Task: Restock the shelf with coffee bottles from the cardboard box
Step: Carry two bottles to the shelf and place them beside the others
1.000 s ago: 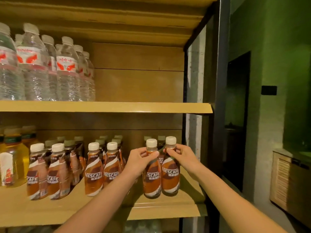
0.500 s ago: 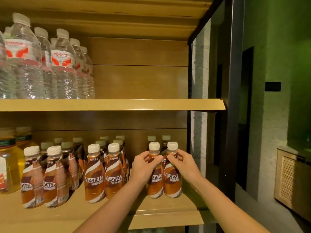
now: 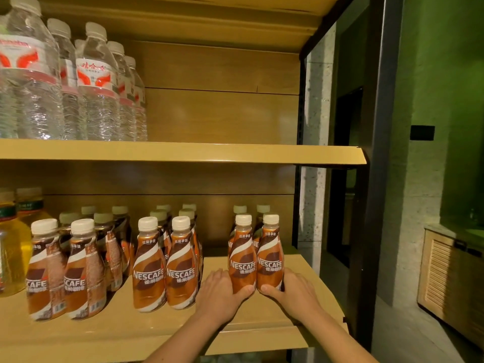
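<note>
Left hand [image 3: 220, 292]: curled round left coffee bottle [image 3: 242, 258] at its base.
Right hand [image 3: 290, 292]: curled round right coffee bottle [image 3: 269, 255] at its base.
Handling: stiff, probably full, slippery; hold low.

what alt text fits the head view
Left hand and right hand each grip a brown, white-capped plastic Nescafe coffee bottle, left bottle beside right bottle, upright on a tan shelf near matching rows. Clear plastic water bottles stand above.
</note>
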### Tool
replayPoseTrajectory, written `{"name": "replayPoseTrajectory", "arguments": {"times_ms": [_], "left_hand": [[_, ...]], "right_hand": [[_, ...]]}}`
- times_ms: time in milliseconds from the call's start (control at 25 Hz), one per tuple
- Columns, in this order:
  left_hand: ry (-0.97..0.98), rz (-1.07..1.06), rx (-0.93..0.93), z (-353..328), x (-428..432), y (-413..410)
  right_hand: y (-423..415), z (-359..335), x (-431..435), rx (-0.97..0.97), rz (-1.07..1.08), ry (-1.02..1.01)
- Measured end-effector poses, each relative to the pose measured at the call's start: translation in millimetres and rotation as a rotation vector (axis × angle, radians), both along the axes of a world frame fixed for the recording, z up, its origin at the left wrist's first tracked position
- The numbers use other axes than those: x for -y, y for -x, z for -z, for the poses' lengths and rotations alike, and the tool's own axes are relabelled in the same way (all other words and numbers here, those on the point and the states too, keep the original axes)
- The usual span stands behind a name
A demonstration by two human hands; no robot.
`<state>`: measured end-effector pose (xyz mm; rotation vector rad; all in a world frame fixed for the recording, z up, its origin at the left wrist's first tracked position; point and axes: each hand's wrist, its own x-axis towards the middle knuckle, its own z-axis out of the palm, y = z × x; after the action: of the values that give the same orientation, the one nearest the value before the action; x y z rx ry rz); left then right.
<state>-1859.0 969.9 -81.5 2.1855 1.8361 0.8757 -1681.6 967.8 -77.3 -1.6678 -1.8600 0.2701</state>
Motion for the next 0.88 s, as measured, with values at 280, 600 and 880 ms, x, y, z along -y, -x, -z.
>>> {"name": "replayPoseTrajectory", "arguments": {"times_ms": [280,600,880], "left_hand": [[0.053,-0.011,0.082,9.1,-39.1,-0.8],[0.15,-0.042,0.135,-0.2,-49.4,-4.5],[0.062,0.008,0.079,-21.9,9.4,-1.3]], "right_hand": [[5.1,4.5,-38.0,0.04,0.069,-0.007],[7.4,-6.5,-46.1,0.017,0.043,0.106],[8.8,-27.3,17.6,0.118,0.076,0.017]]}}
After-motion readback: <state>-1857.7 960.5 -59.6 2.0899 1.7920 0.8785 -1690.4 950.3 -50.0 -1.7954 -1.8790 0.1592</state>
